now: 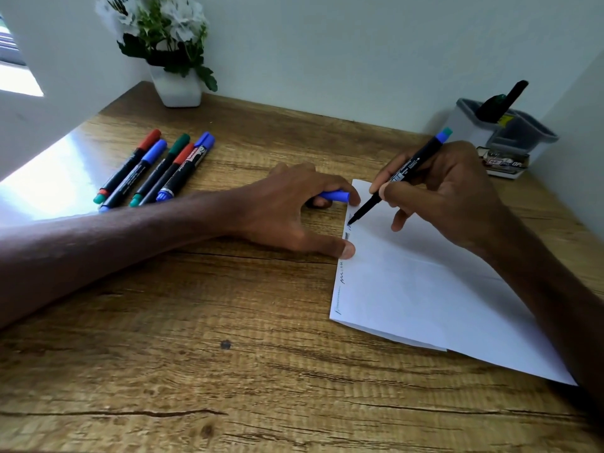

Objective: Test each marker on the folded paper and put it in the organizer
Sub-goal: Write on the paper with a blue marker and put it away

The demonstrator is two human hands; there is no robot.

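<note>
A folded white paper (425,289) lies on the wooden desk at the right, with a few ink marks along its left edge. My right hand (447,191) grips an uncapped black marker (402,173) with a blue end, its tip touching the paper near the upper left edge. My left hand (294,207) holds the blue cap (335,195) in its curled fingers while the thumb presses the paper's left edge. Several capped markers (153,171) in red, blue and green lie in a row at the left. The organizer (483,125) stands at the back right with one dark marker (503,101) in it.
A white pot with a flowering plant (173,57) stands at the back left by the wall. A small printed box (506,161) sits in front of the organizer. Walls close the desk at the back and right.
</note>
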